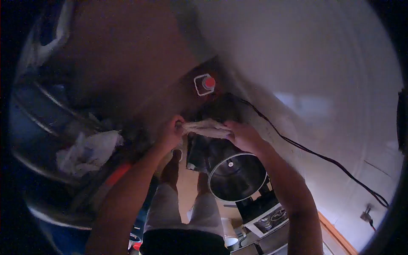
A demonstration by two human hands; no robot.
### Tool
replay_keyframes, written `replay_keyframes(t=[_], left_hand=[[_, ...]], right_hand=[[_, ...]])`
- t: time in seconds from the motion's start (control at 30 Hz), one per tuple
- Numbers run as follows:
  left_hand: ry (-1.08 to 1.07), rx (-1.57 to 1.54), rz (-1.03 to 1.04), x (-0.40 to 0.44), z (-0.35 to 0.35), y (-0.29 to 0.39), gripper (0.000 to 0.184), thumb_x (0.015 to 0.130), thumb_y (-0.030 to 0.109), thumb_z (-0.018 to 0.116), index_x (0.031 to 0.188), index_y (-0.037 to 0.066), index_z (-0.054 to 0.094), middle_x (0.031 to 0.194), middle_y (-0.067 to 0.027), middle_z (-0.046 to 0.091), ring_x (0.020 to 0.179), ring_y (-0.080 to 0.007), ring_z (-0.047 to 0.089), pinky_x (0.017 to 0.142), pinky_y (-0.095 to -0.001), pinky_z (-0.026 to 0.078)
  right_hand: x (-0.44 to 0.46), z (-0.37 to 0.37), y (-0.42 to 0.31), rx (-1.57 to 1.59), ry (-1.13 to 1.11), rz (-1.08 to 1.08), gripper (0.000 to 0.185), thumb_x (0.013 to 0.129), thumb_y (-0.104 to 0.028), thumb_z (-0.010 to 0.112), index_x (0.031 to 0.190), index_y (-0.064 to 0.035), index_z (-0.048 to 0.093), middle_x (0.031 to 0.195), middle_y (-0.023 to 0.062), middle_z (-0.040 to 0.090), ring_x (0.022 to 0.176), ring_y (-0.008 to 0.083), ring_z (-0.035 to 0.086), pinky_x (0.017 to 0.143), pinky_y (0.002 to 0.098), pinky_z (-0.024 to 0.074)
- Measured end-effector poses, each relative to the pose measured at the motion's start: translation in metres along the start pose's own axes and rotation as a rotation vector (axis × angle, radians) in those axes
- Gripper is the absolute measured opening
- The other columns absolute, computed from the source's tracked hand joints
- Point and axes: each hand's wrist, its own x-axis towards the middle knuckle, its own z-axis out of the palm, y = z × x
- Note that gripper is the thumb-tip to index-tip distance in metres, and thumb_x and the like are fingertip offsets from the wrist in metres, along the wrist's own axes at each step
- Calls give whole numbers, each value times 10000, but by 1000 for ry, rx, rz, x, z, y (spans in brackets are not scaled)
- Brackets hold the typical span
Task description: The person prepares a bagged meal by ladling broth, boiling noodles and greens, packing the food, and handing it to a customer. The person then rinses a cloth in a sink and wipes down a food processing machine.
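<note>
A pale, crumpled cloth (207, 128) is stretched between my two hands in the middle of the head view. My left hand (173, 131) has its fingers closed around one end. The other end is gripped by my right hand (243, 135). Just below my right hand and forearm is a round, rimmed thing with a small knob (237, 177); whether it is a lid or a pot I cannot tell. Beyond the cloth stands a container with a red cap (208, 82) and a white handle. The light is dim, so the cloth's folds are blurred.
A white plastic bag (91, 151) lies to the left among dark, curved shapes. Along the pale wall on the right runs a black cable (314, 151), with a metal tap-like fitting (366, 213) lower down. Metal items sit in a white-edged unit (267, 221) near my right forearm.
</note>
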Motion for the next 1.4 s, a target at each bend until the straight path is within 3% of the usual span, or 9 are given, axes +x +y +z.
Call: replay_keyframes(t=[0.3, 0.43, 0.6, 0.73, 0.83, 0.9, 1.0, 1.23, 1.4], left_hand=[[-97, 114, 283, 21, 98, -9, 181, 960, 81, 663, 1141, 71, 665, 1059, -161, 725, 1048, -324, 710, 925, -423, 550], [-184, -101, 128, 14, 85, 11, 152, 998, 107, 633, 1136, 73, 685, 1091, -124, 714, 1036, -309, 698, 942, -426, 551], [-572, -657, 131, -31, 64, 41, 170, 1041, 232, 619, 1107, 96, 696, 1208, -63, 678, 983, -235, 684, 903, -379, 556], [-419, -942, -580, -23, 113, 86, 285, 980, 266, 675, 1204, 92, 655, 1223, -91, 653, 966, -252, 667, 923, -399, 560], [-596, -275, 72, 13, 152, 21, 337, 973, 211, 638, 1279, 69, 624, 1171, -155, 681, 950, -353, 699, 911, -481, 564], [-189, -83, 529, 28, 169, -7, 321, 960, 117, 589, 1270, 38, 616, 1123, -224, 700, 962, -446, 710, 867, -540, 560], [-637, 321, 87, 41, 161, -6, 287, 947, 69, 553, 1216, -1, 621, 1114, -270, 697, 1062, -484, 683, 900, -541, 548], [-502, 110, 147, 45, 145, 26, 222, 948, 91, 570, 1143, 31, 658, 1101, -252, 705, 1027, -478, 690, 882, -544, 551], [-403, 219, 198, 61, 132, 31, 267, 917, 195, 697, 1144, 56, 681, 1061, -221, 733, 987, -430, 715, 872, -502, 569]], right_hand=[[-3, 105, 178, 460, 93, 66, 366, 1030, -178, 678, 1364, -44, 610, 1225, 79, 703, 1138, 220, 665, 1007, 379, 528], [-25, 48, 114, 968, 183, 433, 299, 1015, -178, 704, 1277, -35, 691, 1189, 71, 714, 1121, 177, 668, 999, 339, 524], [-57, 0, 68, 845, -337, 175, 312, 1034, -249, 698, 1264, -39, 704, 1219, 110, 721, 1145, 199, 664, 1038, 380, 517], [-41, 51, 87, 734, -333, 206, 347, 1044, -318, 691, 1247, -36, 705, 1187, 106, 725, 1136, 188, 662, 1006, 345, 508], [-11, 130, 141, 791, -337, 207, 385, 1052, -314, 676, 1324, -42, 672, 1279, 138, 715, 1216, 233, 654, 1058, 353, 488], [12, 128, 139, 733, -342, 194, 396, 1059, -316, 660, 1347, -44, 660, 1303, 151, 707, 1233, 254, 652, 1073, 367, 484], [13, 106, 114, 602, -314, 173, 420, 1065, -323, 635, 1380, -46, 641, 1347, 172, 686, 1257, 295, 648, 1093, 399, 480], [-41, 112, 175, -103, -70, 78, 352, 970, -278, 696, 1225, -37, 689, 1261, 189, 698, 1166, 369, 661, 989, 473, 522], [-8, 85, 128, 141, -72, 317, 244, 933, -263, 716, 1067, -58, 715, 1075, 171, 734, 1036, 395, 681, 897, 487, 550]])
